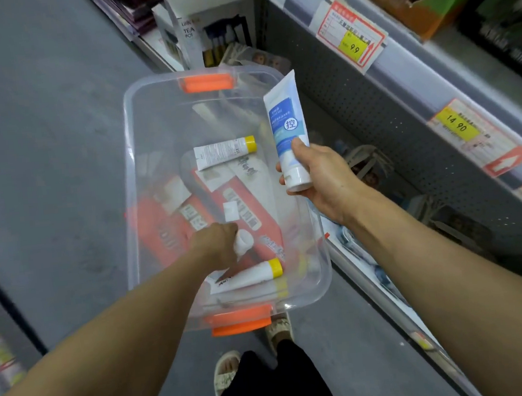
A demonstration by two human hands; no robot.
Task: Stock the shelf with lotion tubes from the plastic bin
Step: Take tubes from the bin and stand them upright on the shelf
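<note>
R hand (321,176) grips blue-white tube (286,123) near its white cap, cap end down, thumb across label front, fingers wrapped behind; tube held over bin's (134,130) R rim, beside shelf (406,68). L hand (217,241) inside bin, fingers curled round a white tube (244,242). 2 yellow-capped tubes (224,152) lie in bin. Shelf tags read 99, 14 90; box (190,33) reads TEA POT.
</note>
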